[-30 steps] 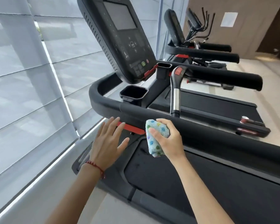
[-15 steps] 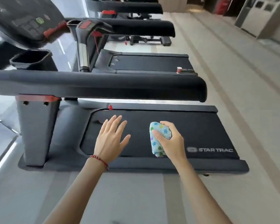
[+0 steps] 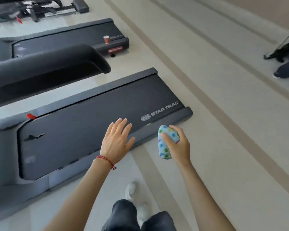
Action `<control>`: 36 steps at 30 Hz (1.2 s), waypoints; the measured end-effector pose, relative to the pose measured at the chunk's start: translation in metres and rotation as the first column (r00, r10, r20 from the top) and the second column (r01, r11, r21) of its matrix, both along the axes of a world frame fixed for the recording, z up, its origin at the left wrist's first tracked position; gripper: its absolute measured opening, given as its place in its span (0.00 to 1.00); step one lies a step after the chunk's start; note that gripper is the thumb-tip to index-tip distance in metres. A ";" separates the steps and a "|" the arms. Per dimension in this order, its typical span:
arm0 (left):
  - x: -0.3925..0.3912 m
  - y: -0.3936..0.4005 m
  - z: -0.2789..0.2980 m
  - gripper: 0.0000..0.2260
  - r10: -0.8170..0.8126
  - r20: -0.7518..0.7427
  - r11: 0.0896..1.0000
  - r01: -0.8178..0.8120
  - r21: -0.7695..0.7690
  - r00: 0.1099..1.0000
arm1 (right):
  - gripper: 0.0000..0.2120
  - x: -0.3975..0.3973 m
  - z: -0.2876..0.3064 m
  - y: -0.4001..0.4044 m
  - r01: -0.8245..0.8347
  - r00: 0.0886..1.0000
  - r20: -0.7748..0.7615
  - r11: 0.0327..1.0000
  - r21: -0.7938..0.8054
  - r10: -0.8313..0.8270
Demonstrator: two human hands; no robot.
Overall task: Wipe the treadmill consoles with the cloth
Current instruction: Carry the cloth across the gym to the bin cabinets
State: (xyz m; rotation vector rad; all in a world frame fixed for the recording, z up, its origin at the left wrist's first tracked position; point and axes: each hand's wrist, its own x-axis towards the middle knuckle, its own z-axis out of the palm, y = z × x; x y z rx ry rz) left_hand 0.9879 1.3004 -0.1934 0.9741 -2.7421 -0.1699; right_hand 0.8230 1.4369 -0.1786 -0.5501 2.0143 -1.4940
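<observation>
Both hands held out over treadmill belt and floor, no console in view

Right hand (image 3: 177,144) wrapped around bunched blue spotted cloth (image 3: 164,144), above pale floor (image 3: 223,130) just beside rear end of treadmill (image 3: 83,130); left hand (image 3: 115,144) empty, fingers spread flat over belt edge, red bracelet (image 3: 105,160) on wrist; red cup (image 3: 106,39) upright on farther treadmill (image 3: 70,37)

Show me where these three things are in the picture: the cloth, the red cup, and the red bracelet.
cloth (image 3: 163,147): head view, on the dotted fabric below the right hand's thumb.
red cup (image 3: 106,40): head view, on the cup's side wall.
red bracelet (image 3: 105,159): head view, on the beads across the left wrist.
</observation>
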 end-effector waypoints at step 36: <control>-0.526 0.011 -0.040 0.23 -0.652 0.040 0.757 0.647 0.098 0.757 | 0.14 -0.400 -0.043 0.093 0.643 0.763 0.048 0.765 0.034 -0.644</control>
